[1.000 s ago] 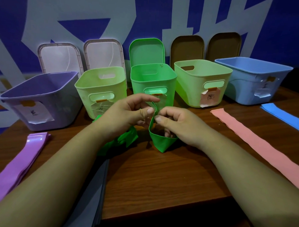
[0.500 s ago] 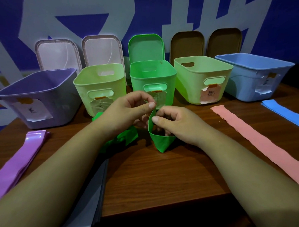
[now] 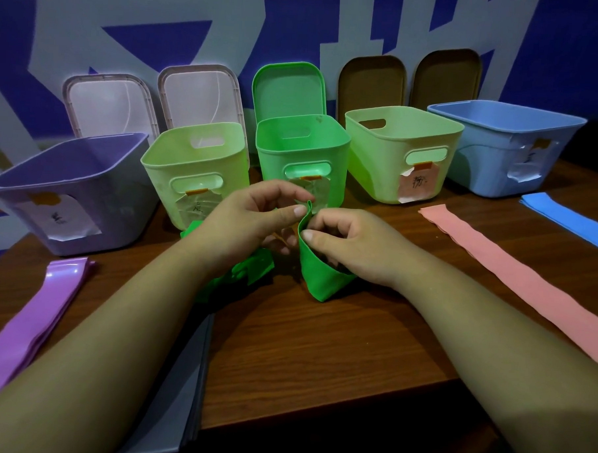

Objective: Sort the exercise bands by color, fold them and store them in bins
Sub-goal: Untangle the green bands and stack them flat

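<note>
At centre frame, the left hand (image 3: 246, 220) pinches the raised end of the green band (image 3: 322, 278) and the right hand (image 3: 351, 242) grips its fold. Little has moved in the last second, so folding looks unfinished. The open green bin (image 3: 302, 147) stands just behind. Bare worktop (image 3: 319, 347) lies lower centre, its front edge near. A pink band (image 3: 528, 287) lies at right.

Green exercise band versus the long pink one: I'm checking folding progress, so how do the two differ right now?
The green elastic exercise band is bent into an upright fold; the pink elastic exercise band lies flat and unfolded. The left hand and right hand both pinch the green band; nothing touches the pink band. Both rest on the brown wooden table.
</note>
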Motion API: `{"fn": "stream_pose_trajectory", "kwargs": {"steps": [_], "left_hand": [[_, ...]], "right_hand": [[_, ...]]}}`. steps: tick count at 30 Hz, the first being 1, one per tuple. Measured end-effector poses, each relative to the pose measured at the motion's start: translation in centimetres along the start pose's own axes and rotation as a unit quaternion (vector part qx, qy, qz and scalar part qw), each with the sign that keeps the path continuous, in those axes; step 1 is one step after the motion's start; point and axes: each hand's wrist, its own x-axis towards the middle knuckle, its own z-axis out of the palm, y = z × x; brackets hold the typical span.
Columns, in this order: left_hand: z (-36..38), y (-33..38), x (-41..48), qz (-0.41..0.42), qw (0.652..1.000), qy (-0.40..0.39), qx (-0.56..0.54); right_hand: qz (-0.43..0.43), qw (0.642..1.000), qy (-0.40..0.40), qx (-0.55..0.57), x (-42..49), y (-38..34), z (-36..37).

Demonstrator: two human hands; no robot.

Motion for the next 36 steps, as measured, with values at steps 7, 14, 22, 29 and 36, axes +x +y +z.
{"fn": "stream_pose_trajectory", "kwargs": {"steps": [7, 14, 22, 29, 36], "left_hand": [[0.05, -0.18, -0.02, -0.009, 1.0, 0.004, -0.002], [0.02, -0.47, 0.13, -0.006, 1.0, 0.001, 0.01], [-0.02, -0.61, 0.26, -0.01, 0.999, 0.01, 0.034], [0.15, -0.57, 0.39, -0.007, 0.999, 0.025, 0.043], [0.49, -0.02, 0.15, -0.005, 0.999, 0.03, 0.032]], "right_hand": [[0.003, 1.0, -0.004, 0.003, -0.05, -0.21, 0.05], [-0.001, 1.0, -0.003, -0.008, 0.0, -0.19, 0.3], [-0.007, 1.0, -0.014, -0.026, -0.07, -0.37, 0.33], [0.019, 1.0, -0.017, -0.016, 0.1, -0.53, 0.54], [0.031, 0.999, -0.001, 0.043, 0.09, -0.41, 0.56]]}}
